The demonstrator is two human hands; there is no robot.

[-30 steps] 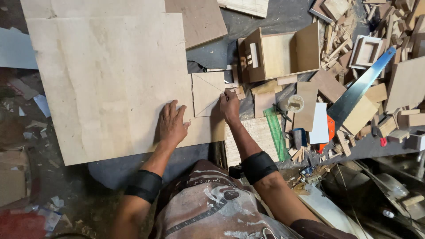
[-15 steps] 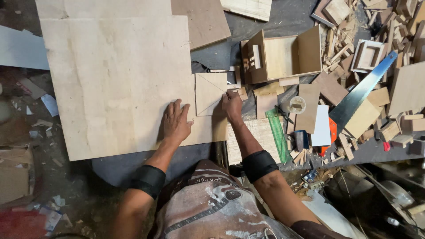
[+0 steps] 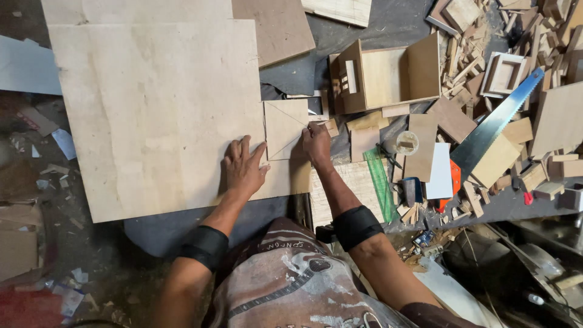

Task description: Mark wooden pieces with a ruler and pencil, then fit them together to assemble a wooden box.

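The left hand [image 3: 244, 167] is pressed flat and open on the plywood sheet [image 3: 158, 109]. The right hand [image 3: 317, 143] is curled against the small square [image 3: 285, 127]; whether anything is gripped cannot be told. If pressure is eased, the square could be shifted off its place.

A small pale wooden square [image 3: 285, 129], pencil-lined diagonally, lies flat on plywood.

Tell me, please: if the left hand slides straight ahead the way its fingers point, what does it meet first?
The left hand lies flat on the large plywood sheet. Straight ahead, only bare sheet shows; the small square panel sits just beside that line, it seems.
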